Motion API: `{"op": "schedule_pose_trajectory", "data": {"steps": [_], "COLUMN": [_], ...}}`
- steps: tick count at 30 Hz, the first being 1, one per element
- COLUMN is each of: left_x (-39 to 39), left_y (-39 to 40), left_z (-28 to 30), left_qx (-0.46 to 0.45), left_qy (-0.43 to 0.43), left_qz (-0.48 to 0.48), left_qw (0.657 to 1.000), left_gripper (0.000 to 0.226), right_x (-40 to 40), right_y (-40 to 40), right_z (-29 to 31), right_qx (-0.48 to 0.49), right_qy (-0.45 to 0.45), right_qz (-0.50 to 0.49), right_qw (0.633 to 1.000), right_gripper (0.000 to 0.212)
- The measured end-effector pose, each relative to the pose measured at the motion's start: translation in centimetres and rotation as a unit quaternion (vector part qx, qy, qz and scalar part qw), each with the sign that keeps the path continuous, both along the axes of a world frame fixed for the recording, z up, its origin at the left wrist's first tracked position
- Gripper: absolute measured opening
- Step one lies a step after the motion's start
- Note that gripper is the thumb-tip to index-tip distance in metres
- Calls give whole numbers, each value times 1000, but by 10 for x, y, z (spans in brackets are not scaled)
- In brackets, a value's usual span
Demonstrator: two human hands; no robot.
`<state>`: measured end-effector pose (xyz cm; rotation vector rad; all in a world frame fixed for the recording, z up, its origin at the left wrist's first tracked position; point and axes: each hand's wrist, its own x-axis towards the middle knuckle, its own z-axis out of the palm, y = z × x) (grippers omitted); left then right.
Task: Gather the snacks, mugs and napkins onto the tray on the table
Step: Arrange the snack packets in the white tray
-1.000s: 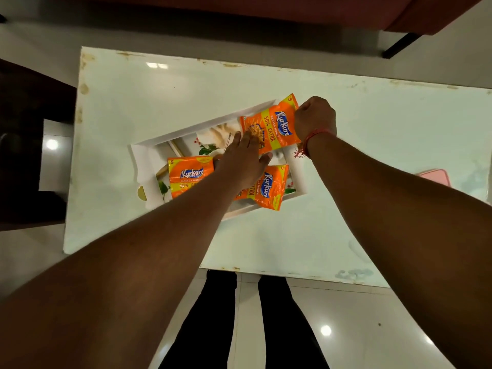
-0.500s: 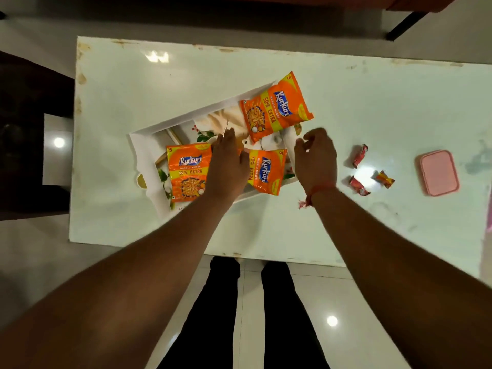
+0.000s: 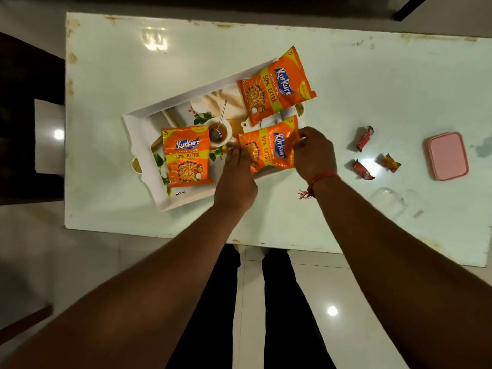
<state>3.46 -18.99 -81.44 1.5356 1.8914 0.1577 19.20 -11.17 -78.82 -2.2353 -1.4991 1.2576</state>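
The tray (image 3: 141,145), lying on the table (image 3: 372,83), is already carrying three snack packets and a mug (image 3: 218,130) holding a strainer; both hands are adjusting the nearest packet (image 3: 269,150), the left hand (image 3: 235,179) resting fingers on it, the right hand (image 3: 314,153) pinching its edge. Three wrapped sweets (image 3: 364,135) are still waiting right of the tray.
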Motion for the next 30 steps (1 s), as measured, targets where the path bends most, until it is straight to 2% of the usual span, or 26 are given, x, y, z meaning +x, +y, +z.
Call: {"op": "schedule_pose_trajectory", "data": {"steps": [7,16,23,26,30], "left_x": [29,34,32,27,0], "left_y": [5,9,8,6,0], "left_z": [-3,-7,-8,-6,3], "left_qx": [-13,-67,-90,-70,30], "left_qy": [-6,115,134,123,108], "left_qz": [-41,-112,-129,-123,-101], "left_qw": [999,985,978,982,988], "left_gripper": [63,65,69,68,59], "right_x": [31,41,44,41,22], "right_y": [18,32,30,22,-2], "right_z": [-2,-4,-5,3,23], "right_qx": [49,80,78,103,218], "right_qy": [-77,-98,-112,-136,-142], "right_qz": [87,130,124,83,34], "right_qw": [992,983,983,982,965], "right_gripper": [31,34,34,38,32]}}
